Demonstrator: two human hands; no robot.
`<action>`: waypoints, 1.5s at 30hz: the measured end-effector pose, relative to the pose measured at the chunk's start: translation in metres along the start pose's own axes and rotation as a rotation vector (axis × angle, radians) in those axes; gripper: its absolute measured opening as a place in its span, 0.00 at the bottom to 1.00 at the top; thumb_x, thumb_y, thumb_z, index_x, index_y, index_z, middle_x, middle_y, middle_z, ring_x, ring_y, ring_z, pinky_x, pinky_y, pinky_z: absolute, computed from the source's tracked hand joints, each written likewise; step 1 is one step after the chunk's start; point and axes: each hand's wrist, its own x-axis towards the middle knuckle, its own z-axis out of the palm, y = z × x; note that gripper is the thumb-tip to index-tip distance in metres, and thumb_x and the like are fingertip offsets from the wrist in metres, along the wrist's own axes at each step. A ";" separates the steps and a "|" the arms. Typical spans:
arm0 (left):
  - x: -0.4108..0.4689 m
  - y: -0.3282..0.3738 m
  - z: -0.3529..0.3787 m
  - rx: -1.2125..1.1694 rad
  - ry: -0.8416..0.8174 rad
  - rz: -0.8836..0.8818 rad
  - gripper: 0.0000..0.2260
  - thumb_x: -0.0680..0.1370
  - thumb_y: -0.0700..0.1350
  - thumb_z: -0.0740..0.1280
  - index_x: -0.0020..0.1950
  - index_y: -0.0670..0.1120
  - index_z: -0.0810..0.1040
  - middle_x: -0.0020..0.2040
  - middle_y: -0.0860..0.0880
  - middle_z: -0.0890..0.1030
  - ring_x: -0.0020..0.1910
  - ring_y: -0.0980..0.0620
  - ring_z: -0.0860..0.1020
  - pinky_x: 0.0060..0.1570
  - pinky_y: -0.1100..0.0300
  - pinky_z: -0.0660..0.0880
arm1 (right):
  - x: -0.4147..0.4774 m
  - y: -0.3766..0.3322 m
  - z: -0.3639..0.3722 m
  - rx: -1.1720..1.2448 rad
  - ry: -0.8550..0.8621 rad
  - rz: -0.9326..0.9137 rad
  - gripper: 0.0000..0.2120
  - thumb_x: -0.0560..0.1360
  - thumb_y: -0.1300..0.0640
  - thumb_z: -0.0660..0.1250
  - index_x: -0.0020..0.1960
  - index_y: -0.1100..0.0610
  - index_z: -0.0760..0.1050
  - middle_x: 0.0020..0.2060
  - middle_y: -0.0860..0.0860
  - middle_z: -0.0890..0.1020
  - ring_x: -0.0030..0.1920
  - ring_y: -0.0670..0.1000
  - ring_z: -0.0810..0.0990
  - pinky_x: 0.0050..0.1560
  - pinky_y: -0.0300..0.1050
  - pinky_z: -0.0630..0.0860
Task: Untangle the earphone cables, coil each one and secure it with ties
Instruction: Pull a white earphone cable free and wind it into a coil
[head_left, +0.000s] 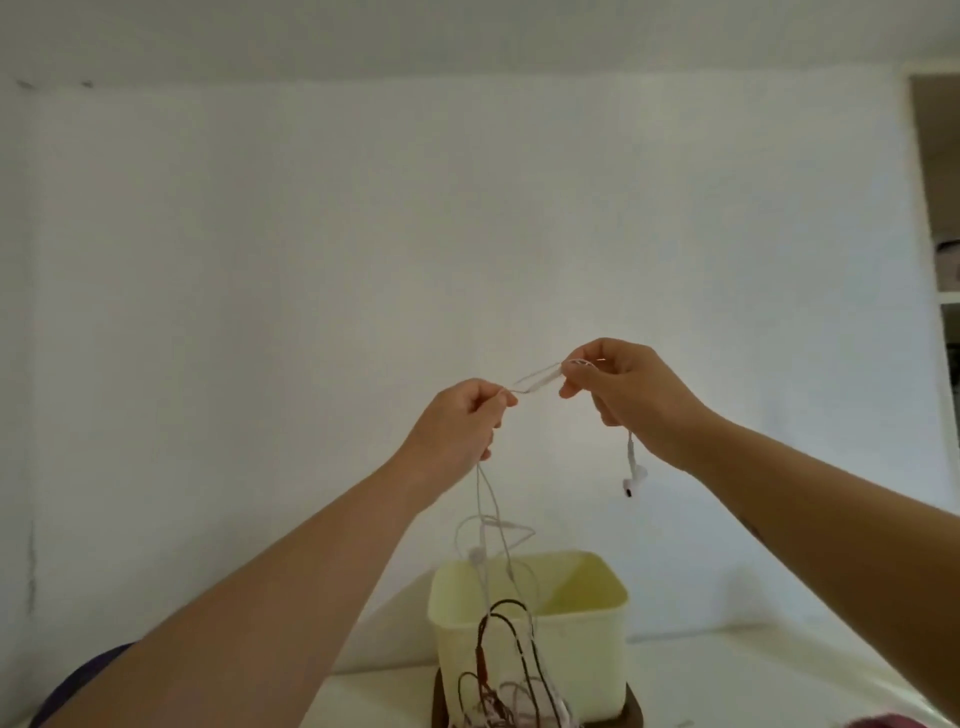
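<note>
Both hands, left (460, 423) and right (631, 395), pinch a white earphone cable (535, 382) between curled fingers.

- A white table (753, 675) fills the bottom of the view and runs back to a plain white wall.
- A dark brown tray (635, 712) lies flat on the table, near its middle.
- A pale yellow plastic box (582, 654), open at the top, stands upright on the tray.
- A heap of earphone cables (498, 706), white, black and dark red, lies against the front of the box. The frame edge cuts it off, so whether it rests on the tray or the table cannot be told.
- A blurred pinkish-red thing (883, 721) sits at the table's near right corner.
</note>
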 end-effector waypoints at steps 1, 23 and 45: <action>0.004 0.006 -0.003 0.003 0.010 0.024 0.09 0.80 0.41 0.59 0.45 0.47 0.77 0.35 0.51 0.71 0.29 0.56 0.69 0.35 0.62 0.72 | 0.000 0.001 -0.002 0.011 -0.008 0.014 0.04 0.77 0.58 0.65 0.45 0.58 0.76 0.36 0.50 0.83 0.24 0.45 0.63 0.26 0.36 0.63; 0.017 -0.002 -0.055 0.740 -0.021 0.178 0.03 0.78 0.46 0.66 0.46 0.50 0.79 0.41 0.58 0.78 0.35 0.64 0.73 0.34 0.74 0.66 | 0.034 0.001 -0.024 -0.488 -0.155 0.235 0.18 0.78 0.55 0.59 0.31 0.56 0.72 0.26 0.50 0.67 0.24 0.48 0.59 0.27 0.37 0.57; -0.008 -0.061 -0.062 -0.134 -0.139 -0.541 0.21 0.83 0.51 0.53 0.48 0.41 0.82 0.39 0.48 0.75 0.36 0.52 0.74 0.42 0.57 0.75 | 0.010 0.046 -0.035 0.126 -0.526 0.478 0.14 0.80 0.59 0.55 0.58 0.62 0.77 0.37 0.54 0.81 0.27 0.48 0.66 0.28 0.40 0.66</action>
